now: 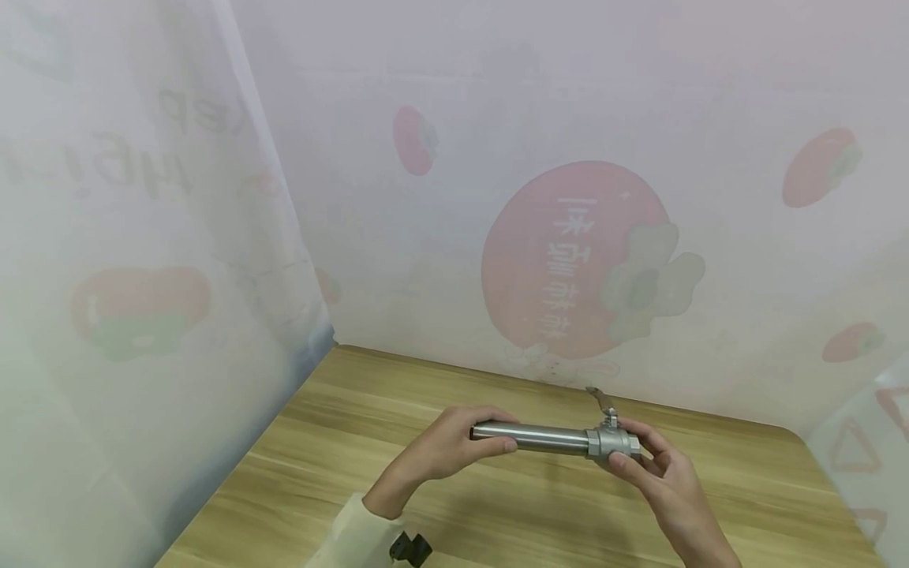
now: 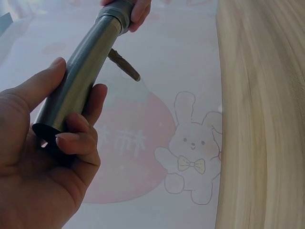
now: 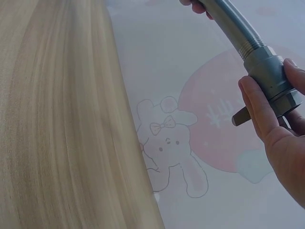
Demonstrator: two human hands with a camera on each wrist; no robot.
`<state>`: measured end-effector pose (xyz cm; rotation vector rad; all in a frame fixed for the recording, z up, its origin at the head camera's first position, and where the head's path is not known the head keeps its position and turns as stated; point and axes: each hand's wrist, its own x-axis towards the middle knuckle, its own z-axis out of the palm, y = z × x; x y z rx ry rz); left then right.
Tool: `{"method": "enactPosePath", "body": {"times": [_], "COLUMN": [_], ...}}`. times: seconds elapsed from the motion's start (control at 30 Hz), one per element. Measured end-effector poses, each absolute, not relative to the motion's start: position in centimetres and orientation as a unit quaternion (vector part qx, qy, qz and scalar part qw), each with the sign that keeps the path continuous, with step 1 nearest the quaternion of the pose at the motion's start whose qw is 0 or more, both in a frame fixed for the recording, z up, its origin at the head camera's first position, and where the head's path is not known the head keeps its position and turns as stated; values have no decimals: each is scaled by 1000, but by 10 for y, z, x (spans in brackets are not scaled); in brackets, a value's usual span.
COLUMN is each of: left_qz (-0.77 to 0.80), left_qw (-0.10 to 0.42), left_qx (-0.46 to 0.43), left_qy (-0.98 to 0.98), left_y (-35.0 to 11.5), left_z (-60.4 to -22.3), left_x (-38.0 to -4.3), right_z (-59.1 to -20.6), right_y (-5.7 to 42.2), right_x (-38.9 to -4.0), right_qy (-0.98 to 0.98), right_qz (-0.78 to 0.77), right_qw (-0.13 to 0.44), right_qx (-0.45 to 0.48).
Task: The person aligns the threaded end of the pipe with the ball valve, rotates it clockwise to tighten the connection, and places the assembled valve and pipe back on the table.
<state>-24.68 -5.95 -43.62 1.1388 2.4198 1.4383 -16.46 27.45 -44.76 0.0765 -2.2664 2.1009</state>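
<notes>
A straight steel pipe (image 1: pixel 547 438) is joined at its right end to a metal ball valve (image 1: pixel 607 444), and both are held level above the table. My left hand (image 1: pixel 458 443) grips the pipe near its free end, thumb on one side and fingers curled round the other. With thumb and fingers my right hand (image 1: pixel 663 473) holds the valve body. The valve's lever handle (image 1: pixel 600 399) points away toward the back wall. Threads (image 3: pixel 251 47) show where the pipe meets the valve in the right wrist view. The left wrist view shows the pipe's open dark end (image 2: pixel 46 130).
Below the hands lies a wood-grain table (image 1: pixel 341 410). A pale printed curtain (image 1: pixel 440 260) with persimmon drawings stands along its back edge, and another sheet (image 1: pixel 142 315) hangs at the left. A small black device (image 1: pixel 410 548) sits by the left sleeve.
</notes>
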Motion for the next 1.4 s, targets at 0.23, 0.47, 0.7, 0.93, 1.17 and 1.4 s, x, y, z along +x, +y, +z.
{"method": "enactPosePath", "body": {"times": [0.23,0.47,0.7,0.93,1.17,1.4], "left_qz": [474,478,479,454,441,437], "left_qw": [55,64,62,65,53,43], "left_qx": [383,371,367,371,381,384], "left_qy": [791,793,795,808,811,812], "left_y": [-59,-58,-57,-56,-57,-57], "left_z": [-438,-438,-439,-438,-437,-437], "left_x": [-249,-248,-247,-244,-242,-242], "right_z": [-448,-448,-450,-450,-450,-449], "right_y": [275,275,275,275,276,276], "right_x": [-165,-165,-166,-165,-165,-165], "right_qy": [-741,-743,-738,-740,-741,-742], "right_qz": [670,667,673,672,670,669], "right_qw": [28,31,30,28,28,28], "right_qx": [32,36,32,28,36,35]}}
